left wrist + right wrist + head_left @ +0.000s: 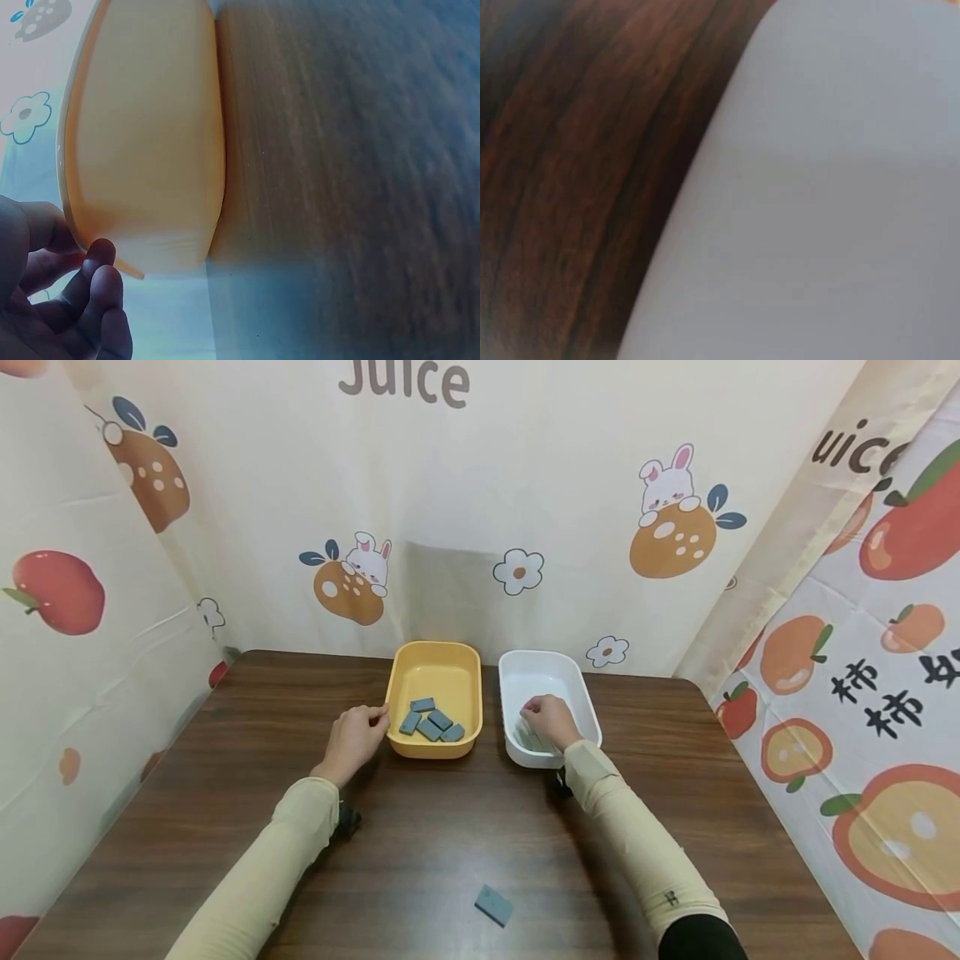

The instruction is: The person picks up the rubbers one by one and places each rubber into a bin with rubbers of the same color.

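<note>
My left hand (352, 742) pinches the left rim of a yellow tray (438, 672); in the left wrist view, thumb and fingers meet at the rim of the yellow tray (150, 135). Inside that tray lie several grey-blue rectangular tiles (430, 727), bunched toward its near end. My right hand (552, 720) reaches into a white tray (540, 670), fingers bent down over pale, translucent greenish pieces (529, 739). Its fingertips are partly hidden, so whether they grip a piece is unclear. The right wrist view shows only the outer wall of the white tray (802, 225), blurred.
A single grey-blue tile (493, 906) lies on the dark wooden table (420, 835) near the front. Both trays stand side by side at the back edge, with a narrow gap between them. A printed curtain (465, 485) hangs behind and at both sides.
</note>
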Motion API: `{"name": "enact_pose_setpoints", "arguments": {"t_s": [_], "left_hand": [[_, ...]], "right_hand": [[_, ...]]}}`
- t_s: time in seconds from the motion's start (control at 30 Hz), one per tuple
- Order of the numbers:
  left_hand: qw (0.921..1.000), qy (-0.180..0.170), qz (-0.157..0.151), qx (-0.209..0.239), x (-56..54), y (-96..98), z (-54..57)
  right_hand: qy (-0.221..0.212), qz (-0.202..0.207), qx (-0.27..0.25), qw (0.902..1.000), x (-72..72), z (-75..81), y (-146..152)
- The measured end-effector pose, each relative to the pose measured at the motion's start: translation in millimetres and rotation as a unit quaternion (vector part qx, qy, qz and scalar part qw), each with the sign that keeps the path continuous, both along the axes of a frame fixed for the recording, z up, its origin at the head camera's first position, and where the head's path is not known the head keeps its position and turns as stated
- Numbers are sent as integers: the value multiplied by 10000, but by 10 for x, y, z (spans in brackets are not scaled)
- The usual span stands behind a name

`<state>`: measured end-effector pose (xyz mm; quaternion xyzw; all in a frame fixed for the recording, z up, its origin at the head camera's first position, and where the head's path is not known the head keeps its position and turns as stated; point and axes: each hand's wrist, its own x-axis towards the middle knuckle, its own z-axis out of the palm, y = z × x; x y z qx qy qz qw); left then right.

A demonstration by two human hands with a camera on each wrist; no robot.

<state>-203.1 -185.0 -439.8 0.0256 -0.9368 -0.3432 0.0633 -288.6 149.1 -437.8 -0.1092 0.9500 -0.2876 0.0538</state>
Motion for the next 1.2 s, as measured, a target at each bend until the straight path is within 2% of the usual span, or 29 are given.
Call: {"name": "enact_pose_setpoints", "arguments": {"t_s": [0.13,0.33,0.9,1.2], "left_hand": [[10000,12,15,27,-4,3,-10],[10000,91,-7,-19,-6,4,-14],[9998,149,28,95,0,-4,-15],[9998,162,-70,25,-3,-14,-17]], "right_hand": [[8,103,-193,9998,58,49,10],[-122,51,-304,9994,151,120,57],[329,91,-264,9991,393,281,250],[618,-349,-412,9966,516,362,373]]}}
